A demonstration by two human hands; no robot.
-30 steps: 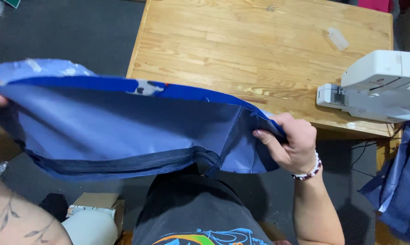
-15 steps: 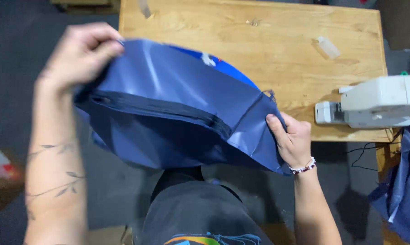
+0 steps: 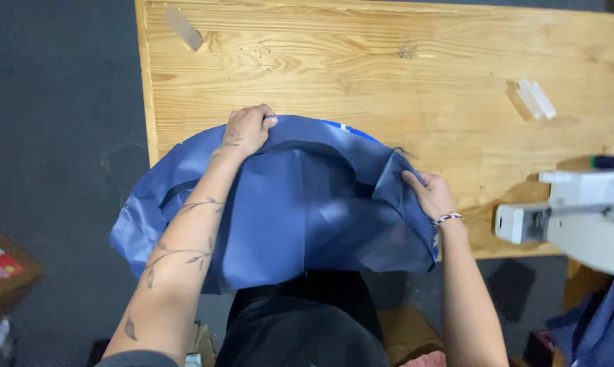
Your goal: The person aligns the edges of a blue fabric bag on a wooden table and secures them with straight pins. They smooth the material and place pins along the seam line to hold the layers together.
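Blue fabric (image 3: 300,211) | long axis left-right | left hand (image 3: 247,129), right hand (image 3: 428,194) grasping edges

Bare forearms are seen; leaf-vine tattoos are carried on the left forearm and left hand (image 3: 247,129). A beaded bracelet (image 3: 447,218) is worn at the right wrist. Dark clothing is worn.

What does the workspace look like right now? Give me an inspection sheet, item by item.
Surface: wooden table, bare planks.
Job's things: blue fabric piece, crumpled at the near table edge, hanging over the lap.
Clutter: two small clear pieces.
Hands: left hand grips the fabric's far edge; right hand pinches its right side.
Cables: nothing seen.
Surroundings: white sewing machine at right, cardboard box on dark floor, more blue fabric.
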